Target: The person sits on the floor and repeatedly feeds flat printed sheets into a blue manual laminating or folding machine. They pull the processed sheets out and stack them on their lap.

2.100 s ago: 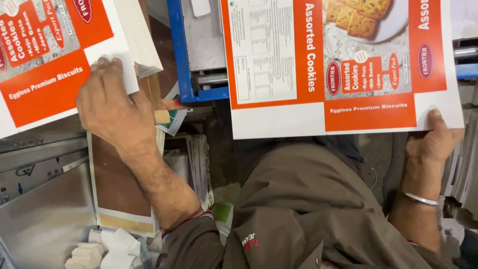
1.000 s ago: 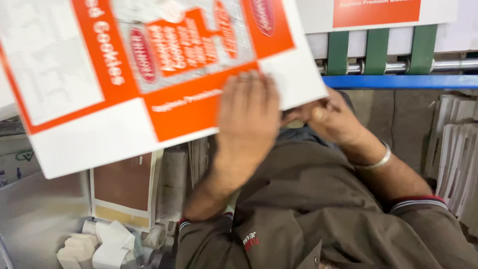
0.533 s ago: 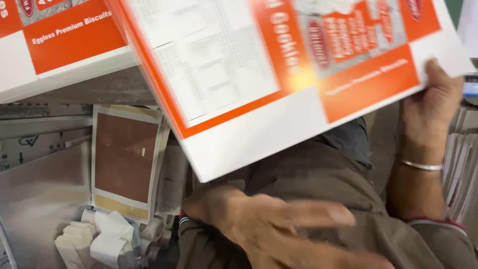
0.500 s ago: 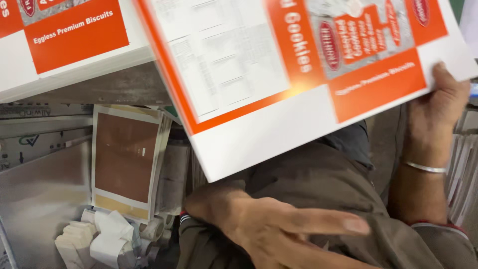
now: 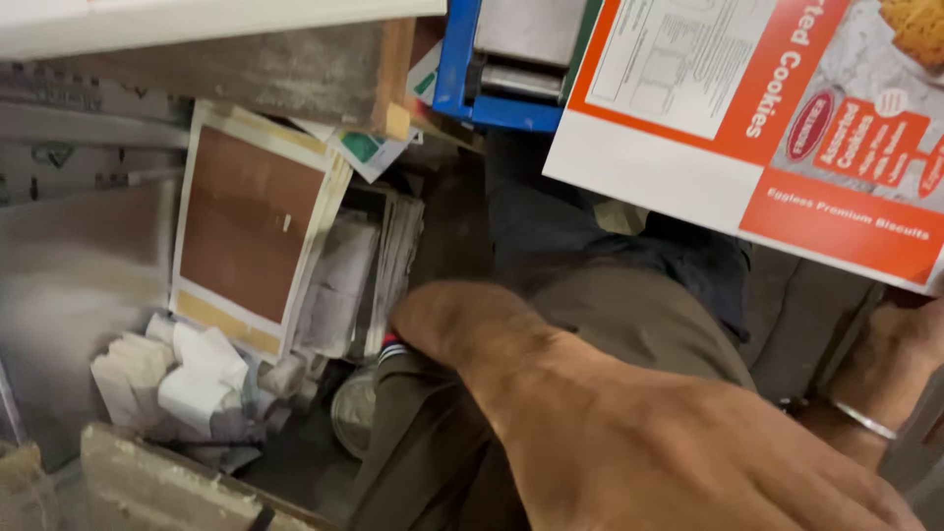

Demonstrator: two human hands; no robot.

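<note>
- At the upper right of the head view, a flat printed carton sheet [image 5: 777,128], orange and white with a biscuit picture, is held tilted above the lap, its lower right corner meeting the right hand [image 5: 905,349].
- Only the back of that hand and a wrist with a thin metal bangle [image 5: 865,418] are shown; the fingers are hidden under the sheet's edge, so their grip cannot be told, though the sheet appears to be carried from beneath at that corner.
- Close to the camera, the left hand [image 5: 678,462] is seen large and blurred, back upward, fingers loosely spread and holding nothing; it is judged free because the sheet is borne by the other hand alone.
- Below the sheet, dark and olive clothing [image 5: 629,295] covers the lap.
- To the left, a brown-faced card with a pale border [image 5: 246,226] lies flat on stacked papers [image 5: 359,275], seemingly kept aside within reach.
- Crumpled white paper scraps [image 5: 177,379] are gathered at the lower left.
- A blue metal frame [image 5: 462,69] is seen at the top, just beside the sheet.
</note>
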